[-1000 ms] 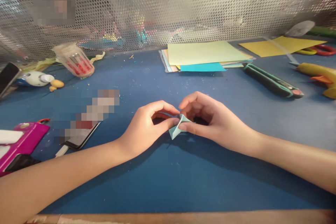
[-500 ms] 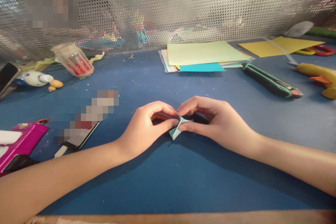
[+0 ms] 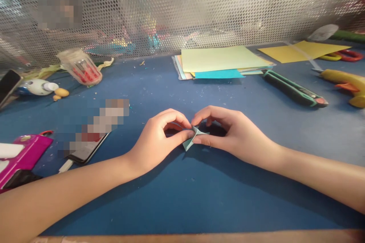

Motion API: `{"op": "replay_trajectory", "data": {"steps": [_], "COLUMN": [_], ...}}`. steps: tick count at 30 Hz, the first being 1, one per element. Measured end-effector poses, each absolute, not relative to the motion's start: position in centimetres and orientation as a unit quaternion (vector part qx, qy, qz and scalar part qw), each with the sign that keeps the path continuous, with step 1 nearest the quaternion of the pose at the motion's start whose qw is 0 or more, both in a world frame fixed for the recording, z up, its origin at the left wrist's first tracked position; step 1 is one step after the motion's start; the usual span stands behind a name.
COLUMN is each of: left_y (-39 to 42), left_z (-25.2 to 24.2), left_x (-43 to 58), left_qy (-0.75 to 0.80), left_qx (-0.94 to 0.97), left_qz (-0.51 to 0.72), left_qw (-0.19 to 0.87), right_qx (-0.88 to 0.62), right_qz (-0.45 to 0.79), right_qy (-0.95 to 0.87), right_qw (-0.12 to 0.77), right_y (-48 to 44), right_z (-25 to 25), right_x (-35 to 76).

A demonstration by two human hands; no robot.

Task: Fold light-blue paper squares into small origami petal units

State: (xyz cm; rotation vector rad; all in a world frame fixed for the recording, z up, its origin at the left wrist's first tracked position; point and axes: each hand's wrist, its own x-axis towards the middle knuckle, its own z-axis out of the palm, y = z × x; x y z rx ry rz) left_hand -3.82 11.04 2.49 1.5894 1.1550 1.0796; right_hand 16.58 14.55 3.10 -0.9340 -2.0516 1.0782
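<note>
A small folded piece of light blue paper (image 3: 188, 144) is pinched between both hands, low over the blue tabletop (image 3: 196, 201). My left hand (image 3: 162, 140) grips its left side with the thumb in front and the fingers curled behind. From the other side, my right hand (image 3: 228, 127) closes thumb and fingers on the paper's right part. One pointed flap sticks out toward me, and another points right. The fingertips cover some of the folds.
Behind lies a stack of coloured paper (image 3: 222, 59), with a yellow sheet (image 3: 302, 51), a utility knife (image 3: 293, 89) and a yellow glue gun (image 3: 342, 81) to its right. At left are a phone (image 3: 88, 150), a magenta case (image 3: 31, 152) and a plastic jar (image 3: 81, 68). Perforated metal (image 3: 171, 3) stands behind.
Both hands keep their pinch on the folded paper. My right index finger and thumb have shifted slightly, and the paper's front flap has tilted a little to the left.
</note>
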Motion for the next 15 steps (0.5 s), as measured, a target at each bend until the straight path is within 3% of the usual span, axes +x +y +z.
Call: {"op": "replay_trajectory", "data": {"steps": [15], "left_y": [10.98], "left_z": [2.43], "left_x": [-3.91], "left_qy": [0.473], "left_qx": [0.647], "left_qz": [0.405], "left_qw": [0.441], "right_qx": [-0.341], "right_qz": [0.483], "right_qy": [-0.746], "right_qw": [0.308], "right_y": [14.56], "right_z": [2.97], "right_x": [16.60]}}
